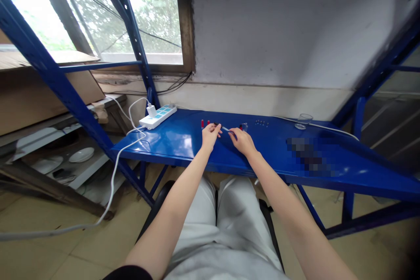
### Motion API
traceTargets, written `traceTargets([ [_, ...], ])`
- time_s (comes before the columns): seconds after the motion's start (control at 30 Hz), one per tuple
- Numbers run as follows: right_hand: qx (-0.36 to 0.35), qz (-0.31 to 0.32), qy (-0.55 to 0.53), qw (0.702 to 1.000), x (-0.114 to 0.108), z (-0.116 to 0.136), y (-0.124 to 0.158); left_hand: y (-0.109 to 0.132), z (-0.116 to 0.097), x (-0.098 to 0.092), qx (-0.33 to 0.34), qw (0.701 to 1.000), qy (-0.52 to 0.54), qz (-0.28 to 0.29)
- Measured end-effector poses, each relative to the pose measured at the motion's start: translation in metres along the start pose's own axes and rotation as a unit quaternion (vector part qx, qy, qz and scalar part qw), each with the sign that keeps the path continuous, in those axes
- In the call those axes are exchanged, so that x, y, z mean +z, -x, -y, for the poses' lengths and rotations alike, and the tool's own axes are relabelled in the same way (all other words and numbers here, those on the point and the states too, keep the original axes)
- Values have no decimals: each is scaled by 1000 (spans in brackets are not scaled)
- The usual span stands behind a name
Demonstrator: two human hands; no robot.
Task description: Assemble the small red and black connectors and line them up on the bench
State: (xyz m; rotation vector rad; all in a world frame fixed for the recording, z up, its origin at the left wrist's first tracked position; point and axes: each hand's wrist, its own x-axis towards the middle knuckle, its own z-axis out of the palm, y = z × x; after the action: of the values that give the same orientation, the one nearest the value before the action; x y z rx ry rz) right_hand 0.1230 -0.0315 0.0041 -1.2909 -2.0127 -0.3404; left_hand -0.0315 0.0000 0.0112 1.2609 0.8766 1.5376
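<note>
My left hand [210, 133] hovers over the blue table [183, 140] with its fingertips pinched on a small dark part [216, 124]. My right hand [241, 139] is closed around a thin tool with a clear blue handle [226, 129], whose tip points toward the left hand. Two small red pieces [205, 123] stand just left of the left hand. Another small clear-and-red item [243, 126] lies beyond the right hand.
A white power strip [157, 116] with a plugged charger and white cable sits at the table's left back corner. A row of tiny dark parts [261, 122] and a clear glass dish [303, 120] lie further right. Blue rack posts flank the table; shelves with bowls stand at left.
</note>
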Motion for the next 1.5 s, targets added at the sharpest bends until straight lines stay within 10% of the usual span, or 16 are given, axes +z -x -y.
traceTargets([
  [0.2,39,-130,-21,991,-13,-3,-1,0,1,-1,8,999,-40,-15],
  [0.43,254,-233,26,938,-22,-28,11,7,12,1,97,959,-241,109],
  [0.93,359,42,40,931,-3,-41,13,-3,25,27,185,897,-360,176],
  [1.5,395,131,81,906,-21,-24,6,-7,26,68,92,823,-542,142],
])
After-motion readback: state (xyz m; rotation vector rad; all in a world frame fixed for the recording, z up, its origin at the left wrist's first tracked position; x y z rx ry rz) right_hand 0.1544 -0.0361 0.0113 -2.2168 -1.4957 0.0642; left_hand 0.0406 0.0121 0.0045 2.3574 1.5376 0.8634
